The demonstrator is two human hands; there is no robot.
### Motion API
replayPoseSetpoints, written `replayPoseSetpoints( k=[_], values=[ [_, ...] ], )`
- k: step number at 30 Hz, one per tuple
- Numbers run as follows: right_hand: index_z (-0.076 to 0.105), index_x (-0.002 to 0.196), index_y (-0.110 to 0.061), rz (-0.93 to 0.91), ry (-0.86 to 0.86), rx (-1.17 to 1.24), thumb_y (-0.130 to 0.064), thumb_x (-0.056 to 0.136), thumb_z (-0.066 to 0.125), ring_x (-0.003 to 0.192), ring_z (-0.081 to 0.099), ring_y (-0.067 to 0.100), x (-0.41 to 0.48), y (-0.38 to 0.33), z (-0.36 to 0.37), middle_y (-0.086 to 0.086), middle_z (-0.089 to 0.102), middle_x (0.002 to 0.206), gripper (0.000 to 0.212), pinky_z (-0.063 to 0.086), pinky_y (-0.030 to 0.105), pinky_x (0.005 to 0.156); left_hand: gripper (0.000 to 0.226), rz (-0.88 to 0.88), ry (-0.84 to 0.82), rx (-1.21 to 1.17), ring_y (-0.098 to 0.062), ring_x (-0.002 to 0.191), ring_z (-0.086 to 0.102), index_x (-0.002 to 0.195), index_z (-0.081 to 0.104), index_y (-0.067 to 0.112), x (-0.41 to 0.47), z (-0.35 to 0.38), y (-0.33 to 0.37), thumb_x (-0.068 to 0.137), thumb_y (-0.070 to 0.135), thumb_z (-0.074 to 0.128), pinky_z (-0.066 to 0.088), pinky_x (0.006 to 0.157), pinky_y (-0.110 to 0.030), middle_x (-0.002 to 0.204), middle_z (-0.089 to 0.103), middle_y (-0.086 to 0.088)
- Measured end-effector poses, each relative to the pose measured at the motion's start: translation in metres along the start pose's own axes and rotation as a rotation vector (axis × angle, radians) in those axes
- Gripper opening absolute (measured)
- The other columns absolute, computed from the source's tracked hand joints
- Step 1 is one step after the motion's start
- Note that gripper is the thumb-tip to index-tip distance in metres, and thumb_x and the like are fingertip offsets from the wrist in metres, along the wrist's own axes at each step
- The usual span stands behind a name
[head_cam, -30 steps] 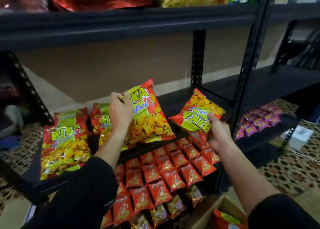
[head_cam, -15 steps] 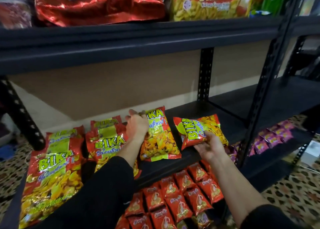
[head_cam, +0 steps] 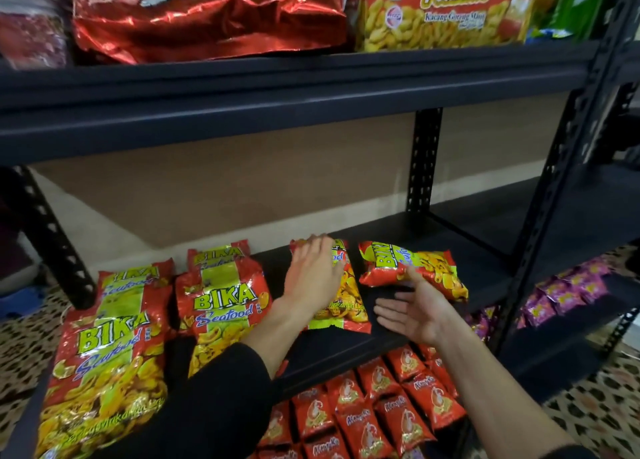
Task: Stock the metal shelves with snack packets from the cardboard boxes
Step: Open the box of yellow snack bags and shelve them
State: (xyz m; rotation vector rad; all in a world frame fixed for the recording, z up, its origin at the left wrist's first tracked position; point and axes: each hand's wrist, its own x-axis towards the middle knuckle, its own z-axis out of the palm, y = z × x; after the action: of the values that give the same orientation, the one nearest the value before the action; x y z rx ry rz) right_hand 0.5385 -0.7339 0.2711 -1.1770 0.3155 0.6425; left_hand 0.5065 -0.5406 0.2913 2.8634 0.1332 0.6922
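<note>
The left hand [head_cam: 317, 278] lies flat, fingers straight, pressing a red-and-yellow crinkly plastic snack packet [head_cam: 346, 301] down, probably to settle it in the row. Just front-left of the black perforated rear post [head_cam: 424, 160], the right hand [head_cam: 415, 311], open and palm-up, touches a sideways twin packet [head_cam: 420, 266], likely to straighten it. Both packets rest on the dark metal shelf board [head_cam: 346, 349], with a beige wall [head_cam: 242, 181] behind the post.

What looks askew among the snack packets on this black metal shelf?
The rightmost red-and-yellow Bika seafood packet lies turned sideways beside the right hand, logo on end; the other Bika packets lie lengthwise.
</note>
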Motion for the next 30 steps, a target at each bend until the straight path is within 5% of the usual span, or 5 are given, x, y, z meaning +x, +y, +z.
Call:
replayPoseSetpoints(
  k=[4, 9, 13, 18, 30],
  values=[
    [0.067, 0.103, -0.007, -0.393, 0.177, -0.564, -0.039, 0.100, 0.056, 0.070, 0.071, 0.020, -0.025, -0.013, -0.006, 0.008, 0.077, 0.083, 0.034, 0.051, 0.029, 0.059, 0.062, 0.012, -0.194, 0.114, -0.024, 0.152, 0.004, 0.155, 0.019, 0.012, -0.016, 0.021, -0.008, 0.105, 0.048, 0.024, -0.001, 0.122, -0.039, 0.164, 0.013, -0.008],
    [0.068, 0.110, -0.015, -1.002, 0.511, -0.916, -0.025, 0.096, 0.059, 0.106, 0.062, 0.025, -0.001, -0.049, -0.027, 0.006, 0.068, 0.106, 0.020, 0.048, 0.036, 0.089, 0.064, -0.065, -0.259, 0.111, -0.024, 0.152, -0.002, 0.157, -0.001, 0.018, -0.013, 0.036, -0.014, 0.104, 0.050, 0.013, -0.003, 0.122, -0.040, 0.165, 0.002, -0.002],
    [0.048, 0.145, -0.016, -0.759, 0.325, -1.247, -0.030, 0.101, 0.053, 0.140, 0.039, 0.033, 0.034, -0.054, -0.044, 0.013, 0.046, 0.150, 0.046, 0.032, 0.046, 0.115, 0.070, -0.164, -0.279, 0.165, -0.028, 0.152, -0.003, 0.158, 0.001, 0.015, -0.005, 0.038, -0.021, 0.101, 0.056, 0.009, -0.002, 0.123, -0.045, 0.166, 0.002, -0.005],
    [0.035, 0.153, -0.028, -0.640, 0.261, -1.377, -0.052, 0.100, 0.041, 0.144, 0.034, 0.030, 0.049, -0.030, -0.045, 0.006, 0.033, 0.160, 0.058, 0.031, 0.049, 0.115, 0.092, -0.238, -0.359, 0.278, -0.034, 0.150, -0.014, 0.156, -0.006, 0.010, 0.009, 0.037, -0.035, 0.090, 0.074, 0.002, -0.012, 0.120, -0.046, 0.164, -0.008, -0.010],
    [0.045, 0.143, -0.024, -0.677, 0.477, -1.571, -0.079, 0.083, 0.046, 0.127, 0.046, 0.033, 0.038, -0.037, -0.012, 0.014, 0.053, 0.134, 0.081, 0.037, 0.048, 0.103, 0.102, -0.338, -0.518, 0.235, -0.029, 0.149, -0.020, 0.155, -0.015, 0.022, 0.041, 0.036, -0.062, 0.083, 0.086, 0.018, -0.004, 0.122, -0.049, 0.162, -0.022, 0.001]
  ],
)
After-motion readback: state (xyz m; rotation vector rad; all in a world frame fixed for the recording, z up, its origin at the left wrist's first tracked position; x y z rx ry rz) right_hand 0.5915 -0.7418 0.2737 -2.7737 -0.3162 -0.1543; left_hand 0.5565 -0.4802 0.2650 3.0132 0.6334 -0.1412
